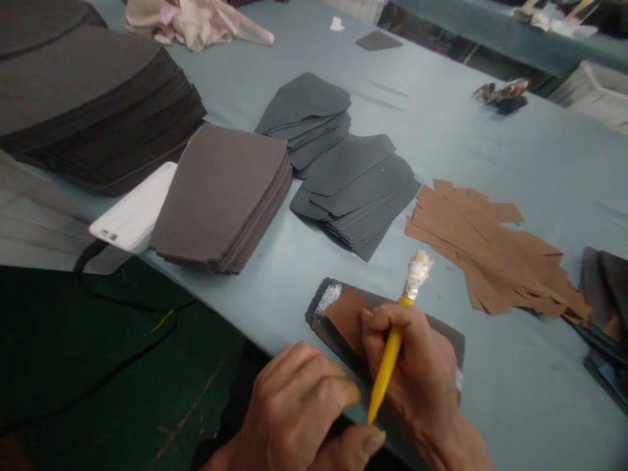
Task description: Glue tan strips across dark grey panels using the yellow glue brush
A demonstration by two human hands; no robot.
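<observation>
My right hand (417, 366) is closed around a yellow-handled brush (389, 366), its pale bristles and whitish wrapped neck pointing away from me and its tapered end toward my left hand. The thumb and fingertips of that hand also press on a brown strip (346, 320) lying across a dark grey panel (444, 330). Whitish patches show at the panel's left end and near its right edge. My left hand (304, 405) hovers at the table edge beside the panel, fingers bent, thumb apart from the forefinger, with nothing visible between them.
Beyond the panel are fanned dark pieces (358, 190) and a pile of brown strips (495, 248). A neat stack of grey-brown panels (226, 190) stands left by a white device (135, 212) with a black cable. Larger dark sheets (88, 91) and a crumpled cloth (196, 23) lie farther back.
</observation>
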